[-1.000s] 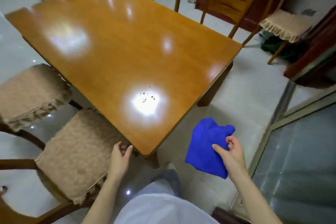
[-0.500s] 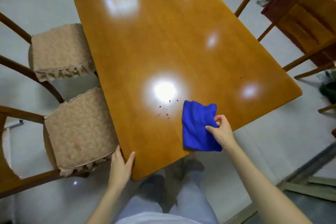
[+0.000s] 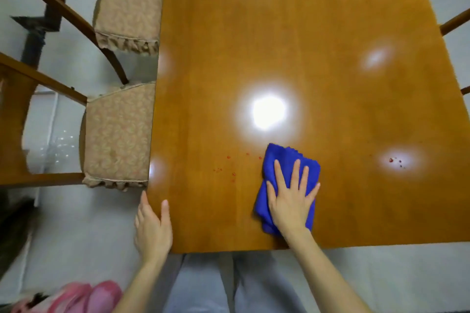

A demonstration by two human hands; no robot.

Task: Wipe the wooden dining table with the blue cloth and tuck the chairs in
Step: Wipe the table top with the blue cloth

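Pale glossy floor (image 3: 76, 223), light glints on it; blurred pink object (image 3: 84, 295) lower left.

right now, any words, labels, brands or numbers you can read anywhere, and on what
None: no readable text in this view.
Table: bare wood, glare and red specks only.
Blue cloth under the right hand: no tag or print showing.
Chair cushions: a woven pattern, no lettering.
Pink thing at the lower left: too blurred to tell whether it bears any print.
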